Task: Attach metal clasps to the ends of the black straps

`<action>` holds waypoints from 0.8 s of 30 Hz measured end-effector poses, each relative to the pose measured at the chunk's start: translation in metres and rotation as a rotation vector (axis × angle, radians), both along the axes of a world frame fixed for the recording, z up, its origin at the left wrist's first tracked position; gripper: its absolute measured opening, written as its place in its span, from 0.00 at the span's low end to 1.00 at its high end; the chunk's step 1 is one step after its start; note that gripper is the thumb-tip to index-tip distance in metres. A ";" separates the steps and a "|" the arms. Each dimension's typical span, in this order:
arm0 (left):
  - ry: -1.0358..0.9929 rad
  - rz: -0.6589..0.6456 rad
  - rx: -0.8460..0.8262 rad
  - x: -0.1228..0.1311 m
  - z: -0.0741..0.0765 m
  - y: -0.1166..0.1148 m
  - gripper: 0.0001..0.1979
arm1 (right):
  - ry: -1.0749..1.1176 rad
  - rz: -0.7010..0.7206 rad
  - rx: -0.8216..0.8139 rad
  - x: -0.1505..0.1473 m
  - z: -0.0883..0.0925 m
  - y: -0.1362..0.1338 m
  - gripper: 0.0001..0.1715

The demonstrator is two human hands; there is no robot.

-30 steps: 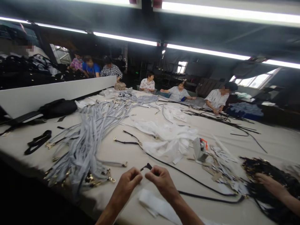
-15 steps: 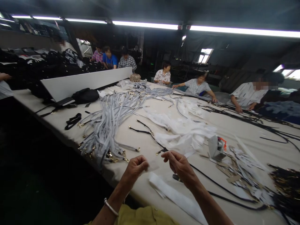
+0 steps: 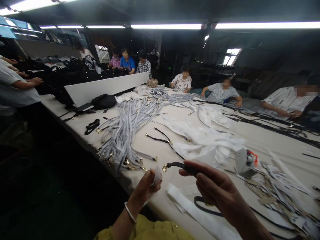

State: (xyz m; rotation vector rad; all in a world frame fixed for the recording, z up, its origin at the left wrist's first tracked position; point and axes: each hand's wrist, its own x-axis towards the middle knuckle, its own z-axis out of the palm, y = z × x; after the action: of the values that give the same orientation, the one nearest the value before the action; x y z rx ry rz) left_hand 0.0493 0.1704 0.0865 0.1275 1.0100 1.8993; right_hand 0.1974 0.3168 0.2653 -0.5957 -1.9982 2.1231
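A small piece of thin white wrapping [image 3: 157, 176] is pinched between the thumb and fingers of my left hand [image 3: 147, 186]. My right hand [image 3: 212, 183] grips a black strap [image 3: 176, 164] near its end; a gold clasp [image 3: 164, 167] sticks out toward my left hand without touching it. The strap's loop hangs below my right hand over the table. White strips [image 3: 185, 200] lie under and between my hands. Beyond them is another thin black strap [image 3: 157, 138] with gold clasps, beside crumpled white sheets [image 3: 212, 146].
A big heap of wrapped grey straps [image 3: 125, 130] lies left of centre. To the right are a small white box [image 3: 243, 161] and paper scraps [image 3: 272, 190]. A white board [image 3: 107, 88] stands at the back left. Several people work around the tables.
My right hand has lifted the black strap's clasp end off the table and moved right. My left hand has turned, showing the white piece upright. The view has swung left.
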 end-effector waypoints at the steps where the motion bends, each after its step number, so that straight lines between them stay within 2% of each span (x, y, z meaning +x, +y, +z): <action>1: -0.007 -0.010 0.009 0.000 0.000 -0.001 0.31 | 0.006 -0.004 0.001 -0.001 0.003 -0.003 0.29; 9: 0.001 -0.016 0.035 0.003 0.000 -0.009 0.30 | -0.035 -0.086 0.013 -0.008 0.014 -0.018 0.28; 14: -0.028 0.017 0.075 0.003 -0.005 -0.013 0.31 | -0.047 0.037 0.018 -0.015 0.008 -0.022 0.27; 18: -0.037 0.026 0.040 0.001 -0.007 -0.015 0.29 | -0.073 0.021 0.029 -0.018 0.002 -0.027 0.28; 24: 0.026 0.004 0.029 -0.006 -0.007 -0.016 0.34 | -0.103 0.111 0.049 -0.021 -0.009 -0.023 0.29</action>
State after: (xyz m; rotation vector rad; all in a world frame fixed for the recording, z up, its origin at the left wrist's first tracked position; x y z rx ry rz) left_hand 0.0430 0.1548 0.0800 0.1675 1.0014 1.9210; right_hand 0.1766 0.2937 0.2563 -0.6110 -2.1794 2.1392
